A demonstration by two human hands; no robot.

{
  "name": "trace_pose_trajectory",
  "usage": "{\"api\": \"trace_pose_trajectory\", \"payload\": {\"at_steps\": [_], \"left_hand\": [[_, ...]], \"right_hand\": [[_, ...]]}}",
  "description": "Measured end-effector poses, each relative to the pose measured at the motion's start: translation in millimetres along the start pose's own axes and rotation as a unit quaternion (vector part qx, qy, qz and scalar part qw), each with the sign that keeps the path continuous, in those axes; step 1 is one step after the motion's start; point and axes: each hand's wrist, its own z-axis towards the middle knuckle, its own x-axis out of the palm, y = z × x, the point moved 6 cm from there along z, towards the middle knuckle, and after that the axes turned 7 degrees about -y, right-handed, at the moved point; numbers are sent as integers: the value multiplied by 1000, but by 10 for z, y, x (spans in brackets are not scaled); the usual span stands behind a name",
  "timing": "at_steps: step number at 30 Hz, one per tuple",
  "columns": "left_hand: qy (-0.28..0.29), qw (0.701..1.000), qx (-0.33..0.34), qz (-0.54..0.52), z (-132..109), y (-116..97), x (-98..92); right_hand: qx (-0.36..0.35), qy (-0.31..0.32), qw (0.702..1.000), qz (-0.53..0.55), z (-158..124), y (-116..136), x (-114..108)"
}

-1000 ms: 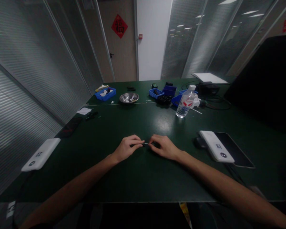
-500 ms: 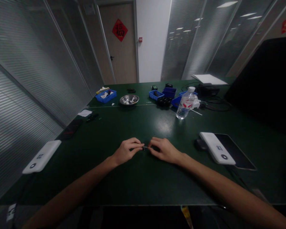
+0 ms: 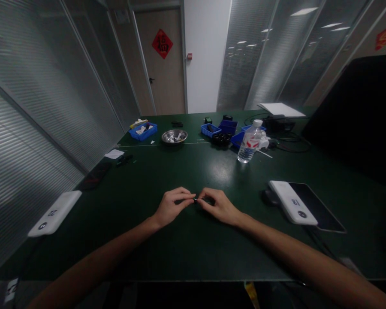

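Between the fingertips of both hands is a small dark piece with a bright, metallic-looking part (image 3: 195, 200), too tiny to name. My left hand (image 3: 173, 207) pinches it from the left with thumb and fingers. From the right, my right hand (image 3: 219, 206) closes thumb and forefinger at its other side. The two hands nearly meet just above the dark green table (image 3: 196, 249), and the fingertips cover most of the piece.
A water bottle (image 3: 249, 142) stands right of centre. Farther back are a metal bowl (image 3: 174, 137), a blue tray (image 3: 143, 132) and more blue bins (image 3: 228, 126). White power banks lie at left (image 3: 55, 213) and right (image 3: 292, 202), the right one against a dark tablet (image 3: 318, 208).
My right hand has come slightly left, narrowing the gap between the fingertips. The thin bright part that showed between them is now mostly covered. My left hand stays nearly in place.
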Motion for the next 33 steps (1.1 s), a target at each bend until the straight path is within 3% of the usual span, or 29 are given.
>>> {"api": "trace_pose_trajectory", "payload": {"at_steps": [4, 9, 14, 19, 22, 26, 29, 33], "left_hand": [[27, 999, -24, 2, 25, 3, 0], [111, 991, -34, 66, 30, 42, 13], [184, 962, 31, 201, -4, 43, 82], [202, 930, 100, 289, 2, -65, 130], [201, 933, 96, 282, 1, -81, 108], [197, 957, 35, 210, -12, -55, -30], [236, 958, 10, 163, -63, -105, -105], [285, 949, -3, 139, -178, -241, -70]], "right_hand": [[-14, 3, 1000, -1, 12, 11, -5], [-30, 7, 998, -50, 36, -60, -84], [-48, 76, 983, -162, 22, -119, -60], [-99, 117, 956, -250, 16, -68, 4], [-115, 123, 954, -248, 19, -61, -45], [-102, 130, 962, -219, 35, -126, -198], [-80, 118, 965, -222, 63, -209, -310], [-41, 82, 965, -244, 96, -307, -380]]}}
